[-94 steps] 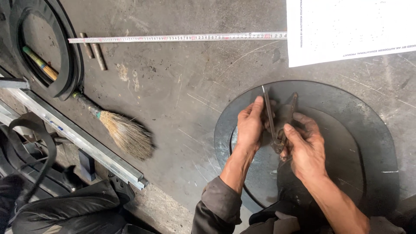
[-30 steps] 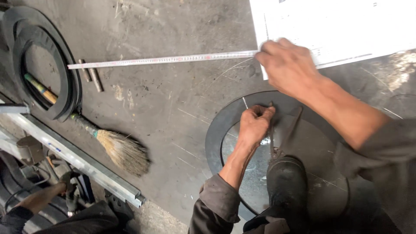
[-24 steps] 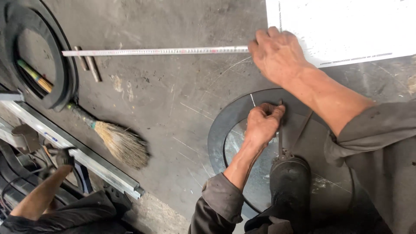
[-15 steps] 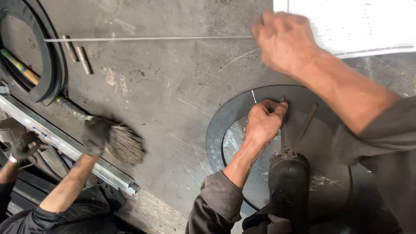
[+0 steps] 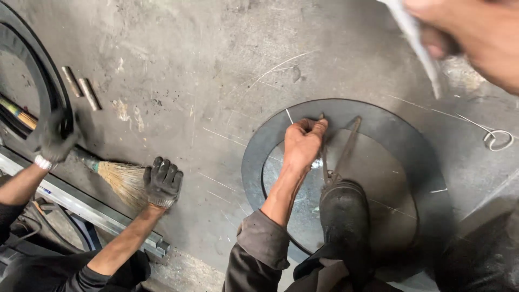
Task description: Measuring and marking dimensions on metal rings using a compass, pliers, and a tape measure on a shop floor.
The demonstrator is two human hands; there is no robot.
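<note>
Head view, left hand (image 5: 301,145): closed in a fist around the upper end of one leg of a metal divider (image 5: 336,151), knuckles pressed down onto the dark steel disc (image 5: 416,157); likely held low to keep the point bearing on the metal.

Head view, right hand (image 5: 476,30): raised at the top right corner, blurred, fingers closed on a pale flat strip (image 5: 419,40), probably the end of a ruler or tape; well apart from the disc.

Head view, divider: lies on the disc, two thin legs joined at a hinge just beside the toe of a black shoe (image 5: 346,216); legs spread upward in a narrow V, long axis near vertical in frame, tips pointing away from the person, towards the disc's far rim.

Head view, shoe: planted on the shinier inner circle (image 5: 303,194), apparently to pin the plate flat and steady.

Head view, disc: flat on the grey concrete floor (image 5: 216,70), faint scratch lines across its surface.

Head view, co-worker: two gloved hands at left, one (image 5: 162,183) touching the bristles of a small broom (image 5: 121,178), the other (image 5: 51,141) gripping a black ring (image 5: 54,92).

Head view, surroundings: two short metal rods (image 5: 81,89) on the floor at upper left; wire loop (image 5: 500,139) at right.
</note>
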